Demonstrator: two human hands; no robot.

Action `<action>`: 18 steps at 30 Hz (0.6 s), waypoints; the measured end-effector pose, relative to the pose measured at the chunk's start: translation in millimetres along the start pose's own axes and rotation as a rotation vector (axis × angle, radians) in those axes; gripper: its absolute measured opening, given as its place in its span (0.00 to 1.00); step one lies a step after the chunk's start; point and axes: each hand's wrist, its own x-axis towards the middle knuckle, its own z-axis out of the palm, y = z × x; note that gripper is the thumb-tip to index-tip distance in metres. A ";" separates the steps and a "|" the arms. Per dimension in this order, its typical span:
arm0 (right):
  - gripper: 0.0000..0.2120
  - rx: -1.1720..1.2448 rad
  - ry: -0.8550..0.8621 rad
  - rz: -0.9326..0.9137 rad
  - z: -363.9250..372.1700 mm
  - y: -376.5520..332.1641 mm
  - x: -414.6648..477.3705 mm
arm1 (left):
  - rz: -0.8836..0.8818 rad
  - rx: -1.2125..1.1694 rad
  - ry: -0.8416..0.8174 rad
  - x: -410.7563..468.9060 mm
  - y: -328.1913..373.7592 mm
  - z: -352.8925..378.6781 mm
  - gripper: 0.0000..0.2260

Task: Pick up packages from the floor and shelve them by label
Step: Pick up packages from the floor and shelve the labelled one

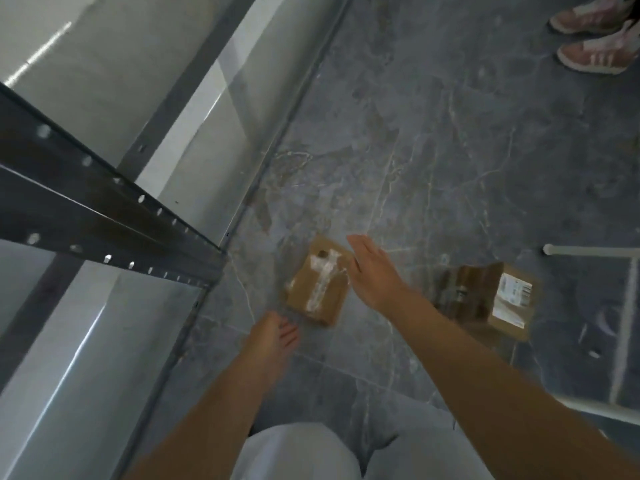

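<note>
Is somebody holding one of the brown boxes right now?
No, both boxes lie on the floor while the right hand and left hand reach down empty.

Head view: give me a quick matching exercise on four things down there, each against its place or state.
Things:
1. taped box
2. labelled box
3. right hand
4. pink shoes

Places or states:
A. top right corner
B. open, empty, beside the taped box
C. floor, near the shelf corner
D. floor, beside the white frame

Pairs: 1-C, 2-D, 3-B, 4-A
</note>
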 end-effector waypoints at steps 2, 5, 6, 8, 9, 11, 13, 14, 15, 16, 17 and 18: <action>0.23 0.040 -0.031 0.022 21.0 8.0 24.6 | -0.042 -0.063 -0.062 26.9 -6.3 4.3 0.19; 0.19 0.139 -0.035 0.082 48.9 22.7 54.6 | -0.063 -0.140 -0.101 53.4 -17.2 12.6 0.21; 0.15 0.174 -0.024 0.109 55.5 24.9 60.1 | -0.052 -0.150 -0.102 57.6 -20.2 15.9 0.20; 0.16 0.223 0.015 0.127 65.0 29.3 66.7 | -0.024 -0.188 -0.095 60.8 -23.6 22.5 0.20; 0.17 0.241 0.030 0.132 66.5 29.6 67.0 | -0.015 -0.202 -0.087 61.1 -24.9 25.3 0.19; 0.17 0.265 0.028 0.143 63.8 27.7 64.3 | -0.007 -0.221 -0.068 56.0 -24.1 29.7 0.18; 0.15 0.279 0.007 0.147 57.4 25.4 60.4 | 0.013 -0.243 -0.056 47.0 -20.1 33.1 0.17; 0.15 0.289 0.000 0.154 51.1 22.3 56.8 | 0.023 -0.232 -0.049 42.6 -14.8 34.7 0.16; 0.15 0.307 0.002 0.161 44.6 20.0 52.9 | 0.023 -0.220 -0.038 37.0 -9.1 35.1 0.15; 0.17 0.329 0.009 0.171 35.9 16.2 47.4 | 0.021 -0.199 -0.010 31.4 -1.4 35.3 0.15; 0.18 0.355 0.018 0.170 25.3 11.8 40.2 | 0.025 -0.176 0.017 24.1 6.3 34.5 0.14; 0.18 0.387 0.022 0.169 11.7 5.6 30.2 | 0.043 -0.153 0.030 14.3 13.2 32.6 0.13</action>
